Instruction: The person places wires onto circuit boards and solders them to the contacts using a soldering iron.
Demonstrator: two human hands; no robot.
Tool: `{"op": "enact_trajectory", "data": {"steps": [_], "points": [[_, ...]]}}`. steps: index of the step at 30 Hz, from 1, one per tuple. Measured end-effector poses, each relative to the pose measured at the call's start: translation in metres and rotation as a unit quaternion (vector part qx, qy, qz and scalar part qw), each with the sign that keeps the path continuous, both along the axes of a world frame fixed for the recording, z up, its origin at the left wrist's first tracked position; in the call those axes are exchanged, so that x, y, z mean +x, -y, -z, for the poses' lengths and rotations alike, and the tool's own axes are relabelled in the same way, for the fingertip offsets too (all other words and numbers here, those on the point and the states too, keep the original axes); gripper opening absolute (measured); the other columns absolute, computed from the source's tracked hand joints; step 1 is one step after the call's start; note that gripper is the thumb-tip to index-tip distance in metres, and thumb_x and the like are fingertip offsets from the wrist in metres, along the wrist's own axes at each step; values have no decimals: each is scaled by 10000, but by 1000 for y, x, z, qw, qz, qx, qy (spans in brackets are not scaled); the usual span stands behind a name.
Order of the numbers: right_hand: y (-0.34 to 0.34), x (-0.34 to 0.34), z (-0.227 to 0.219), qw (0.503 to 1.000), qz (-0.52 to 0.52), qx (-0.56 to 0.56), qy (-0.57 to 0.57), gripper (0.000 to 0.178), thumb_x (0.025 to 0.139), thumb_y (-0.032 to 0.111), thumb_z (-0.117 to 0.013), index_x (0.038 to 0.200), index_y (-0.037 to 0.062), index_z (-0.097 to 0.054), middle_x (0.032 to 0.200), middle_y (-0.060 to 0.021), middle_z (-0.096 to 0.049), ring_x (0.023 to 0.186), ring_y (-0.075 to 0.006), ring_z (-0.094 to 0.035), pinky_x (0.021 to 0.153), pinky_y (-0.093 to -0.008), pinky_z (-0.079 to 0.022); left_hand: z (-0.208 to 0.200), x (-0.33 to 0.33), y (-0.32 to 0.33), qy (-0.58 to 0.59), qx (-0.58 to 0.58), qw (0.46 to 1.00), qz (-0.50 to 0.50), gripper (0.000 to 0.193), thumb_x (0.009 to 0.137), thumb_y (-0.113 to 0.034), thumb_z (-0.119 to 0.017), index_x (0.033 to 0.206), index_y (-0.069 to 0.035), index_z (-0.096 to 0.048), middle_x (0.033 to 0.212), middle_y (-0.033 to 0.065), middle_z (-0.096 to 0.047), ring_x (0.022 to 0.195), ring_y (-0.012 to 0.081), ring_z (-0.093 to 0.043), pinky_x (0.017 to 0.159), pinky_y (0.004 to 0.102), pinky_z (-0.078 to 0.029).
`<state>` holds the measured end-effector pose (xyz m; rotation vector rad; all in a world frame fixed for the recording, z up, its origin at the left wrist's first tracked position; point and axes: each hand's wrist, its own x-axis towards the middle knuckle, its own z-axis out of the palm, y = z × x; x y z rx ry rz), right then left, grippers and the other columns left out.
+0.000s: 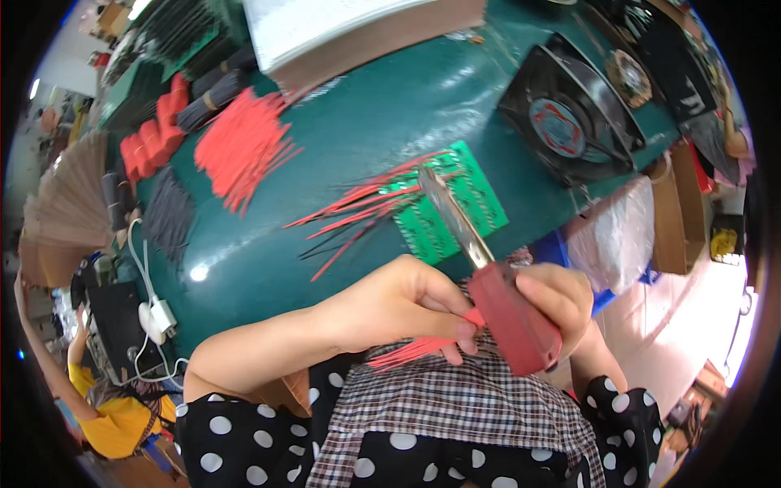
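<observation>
A head-worn fisheye faces down at the nearby table [350, 114].

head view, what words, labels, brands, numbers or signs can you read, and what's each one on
None can be read with certainty.
Fan: round label with a red design; any lettering is too small and blurred.
Green circuit board: pale printed marks, too small to read.
Dark item beyond the fan: pale mark, too blurred.
Red-handled tool: no readable text.

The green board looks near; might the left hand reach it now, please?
Probably yes: bare table separates them, though the left hand holds red wires and a red tool overhangs the green board.
</observation>
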<state>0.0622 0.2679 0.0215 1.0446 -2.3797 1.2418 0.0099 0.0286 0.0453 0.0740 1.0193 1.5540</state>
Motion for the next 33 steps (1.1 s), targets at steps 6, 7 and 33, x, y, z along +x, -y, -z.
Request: {"op": "enact_trajectory", "data": {"steps": [6, 7, 33], "points": [[-5, 22, 7, 993, 112, 28, -5, 497, 720, 193, -702, 1133, 1, -504, 878, -154, -631, 677, -299, -597, 576, -367, -473, -7, -2, 16, -25, -29, 999, 26, 170, 856, -9, -627, 998, 80, -656, 869, 146, -687, 789, 172, -675, 721, 267, -566], [-3, 23, 8, 994, 103, 22, -7, 497, 720, 193, -702, 1133, 1, -504, 878, -154, -631, 677, -299, -597, 576, -367, -473, -9, 0, 19, -27, -36, 999, 17, 170, 856, -9, -627, 998, 80, -656, 869, 146, -687, 789, 172, -675, 721, 267, -566], [-18, 78, 35, 921, 312, -4, 234, 553, 752, 241, -727, 1164, -85, -555, 1150, -218, -595, 967, -342, -621, 830, -393, -487, 17, -126, 156, -547, -411, 699, -209, 125, 831, -27, -636, 878, 86, -666, 775, 69, -666, 674, 95, -593, 628, 230, -475]]}}
